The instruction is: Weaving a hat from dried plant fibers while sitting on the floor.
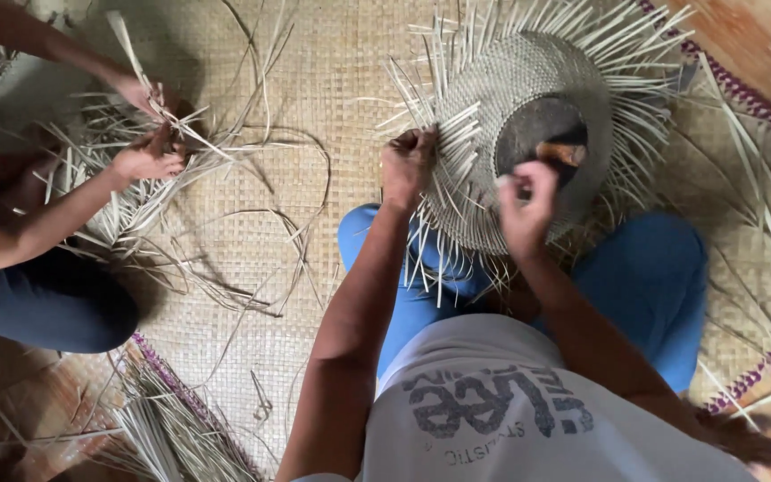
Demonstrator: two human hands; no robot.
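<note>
Risk imo: left hand (408, 165) fisted tight on loose strips at left edge of half-woven hat (528, 125) could snap/yank them w/ a hard pull, right hand (526, 201) pinched shut on a strip near the dark crown hole; hat sits over knees on woven mat (314, 98), pale, domed, strip ends spiking out all round.

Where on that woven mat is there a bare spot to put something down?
The woven mat is barest between the co-worker's hands and the half-woven basket, above the left hand. Loose strips curl across the middle. It is crowded around the basket's splayed ends, where the right hand works, and by the strip bundle at lower left.
</note>
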